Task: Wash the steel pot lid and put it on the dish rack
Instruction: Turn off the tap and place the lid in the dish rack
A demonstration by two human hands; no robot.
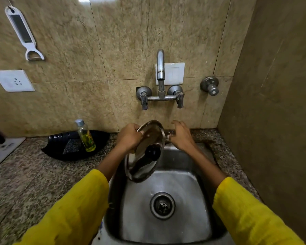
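The steel pot lid [145, 147] with a black knob stands tilted on edge over the back of the steel sink [198, 191]. My left hand [129, 137] grips its upper left rim. My right hand [181, 136] hovers just right of the lid, fingers spread and holding nothing, above the sink's back edge. The tap [160, 68] sticks out of the wall above; no water stream is visible. No dish rack shows in this view.
A black tray [60, 149] lies on the speckled granite counter [25, 183] to the left, with a small bottle of yellow-green liquid [86, 137] on it. A white peeler [23, 32] hangs on the wall. A side wall [272, 121] closes in on the right.
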